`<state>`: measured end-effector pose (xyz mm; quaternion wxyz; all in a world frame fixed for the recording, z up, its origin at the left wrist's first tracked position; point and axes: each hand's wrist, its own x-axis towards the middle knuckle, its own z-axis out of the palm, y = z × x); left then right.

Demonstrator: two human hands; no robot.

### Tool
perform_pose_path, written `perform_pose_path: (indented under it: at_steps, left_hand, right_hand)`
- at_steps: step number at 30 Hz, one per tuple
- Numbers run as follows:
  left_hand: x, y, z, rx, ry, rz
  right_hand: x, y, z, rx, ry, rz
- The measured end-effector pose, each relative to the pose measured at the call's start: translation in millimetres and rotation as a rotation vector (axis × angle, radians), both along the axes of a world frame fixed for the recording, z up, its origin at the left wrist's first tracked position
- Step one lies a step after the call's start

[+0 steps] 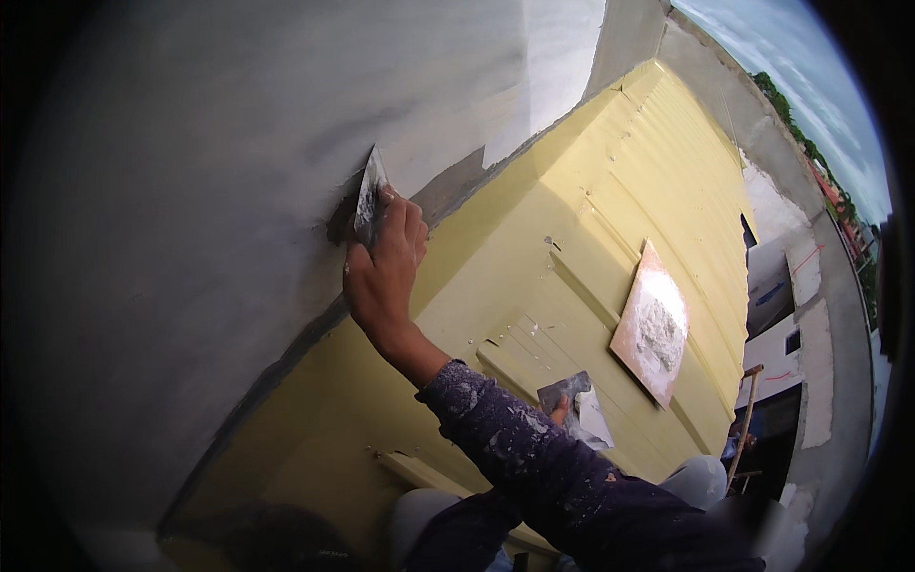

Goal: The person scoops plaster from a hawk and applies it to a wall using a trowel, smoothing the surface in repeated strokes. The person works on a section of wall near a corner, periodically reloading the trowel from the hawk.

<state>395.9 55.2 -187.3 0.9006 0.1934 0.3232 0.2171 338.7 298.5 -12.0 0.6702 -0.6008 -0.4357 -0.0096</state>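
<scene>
My right hand (386,267) reaches up to the grey wall (238,191), its fingers wrapped round a flat metal putty knife (370,195). The blade lies at a slant against the wall, beside a dark, rough patch. My right arm crosses above the left one. Lower down, my left hand (560,411) grips a flat metal plate (564,389) with white putty (593,419) on one side. The right forearm hides most of that hand. To its right, a board (624,345) carrying a heap of white putty (658,327) rests on the yellow sheet-metal roof (534,276).
The ribbed roof meets the wall along a slanting seam (286,367). My knees (701,480) are at the lower edge. A wooden pole (745,419) stands past the roof's right edge, near a dark opening (767,429) in a building. Small crumbs dot the roof.
</scene>
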Motion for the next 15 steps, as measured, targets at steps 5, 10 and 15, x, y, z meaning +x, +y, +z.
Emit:
perform_pose_path:
  at_steps: [5,10,15]
  left_hand:
    - [9,16,-27,0.108,0.207,0.05]
    - [-24,67,-19,0.199,0.222,0.183]
    - [-78,88,37,1.372,0.165,0.156]
  right_hand:
    - [-69,-45,-11,-0.033,-0.197,0.131]
    - [19,-113,0,-0.166,-0.475,0.769]
    - [139,-190,44,-0.256,-1.074,0.848]
